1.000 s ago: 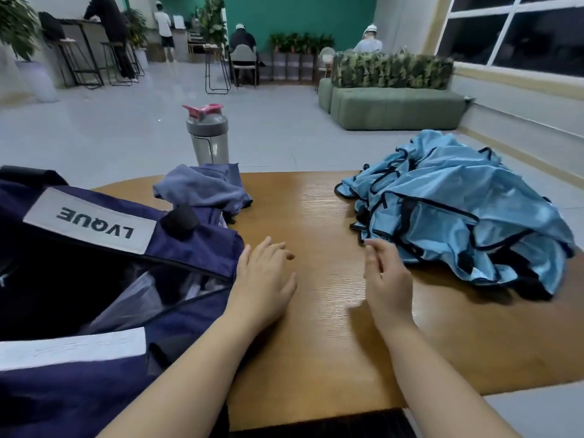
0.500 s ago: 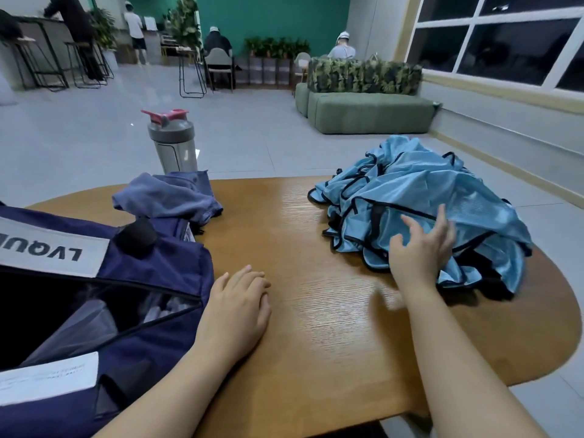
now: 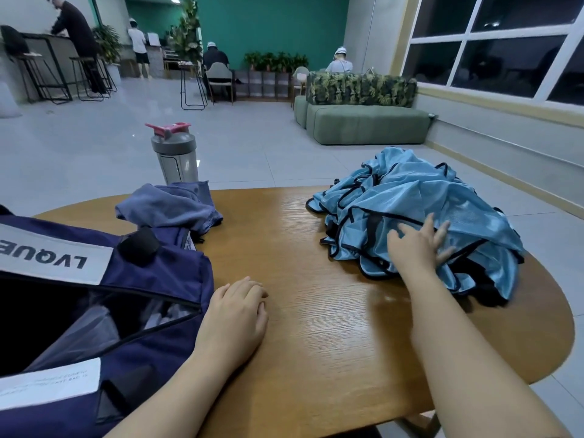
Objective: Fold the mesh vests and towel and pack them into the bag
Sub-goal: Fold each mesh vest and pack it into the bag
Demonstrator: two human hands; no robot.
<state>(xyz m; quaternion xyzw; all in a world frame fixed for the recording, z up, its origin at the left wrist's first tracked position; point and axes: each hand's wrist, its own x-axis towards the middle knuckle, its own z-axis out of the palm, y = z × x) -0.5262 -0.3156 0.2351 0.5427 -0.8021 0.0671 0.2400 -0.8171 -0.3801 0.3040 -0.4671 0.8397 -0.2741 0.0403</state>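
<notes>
Since approx 1 s ago the right hand [image 3: 418, 248] has left the bare wood and reached fwd-right onto the mesh vests [image 3: 420, 213]; left hand [image 3: 235, 317] has barely shifted, though the camera has swung right, so the bag sits further left in view.

Right hand now: palm down on the near-left slope of the vest heap, fingers [image 3: 441, 230] splayed wide and pointing away toward the far right. It presses on the fabric; no pinch or fold of cloth is visibly gripped yet. Left hand: flat on the table [image 3: 316, 311], fingers loosely together and a bit curled, holding nothing, heel just beside the bag's edge.

Vests: crumpled light-blue pile w/ black trim, on the right half of the table, unfolded. Heap's long axis runs roughly from near-right to far-left, w/ trimmed edges spilling toward table centre. How many vests there are I can't tell.

Towel [image 3: 170, 207]: grey-blue, bunched, at the far-left of the table, lying partly over the bag's far end; its long side runs left-right.

Bag [image 3: 164, 279]: navy, w/ white label panels, at the left, zip mouth open toward the camera, dark inside w/ some pale lining visible.

Shaker bottle [image 3: 174, 156]: grey w/ pink cap, upright behind the towel at the table's far edge.
</notes>
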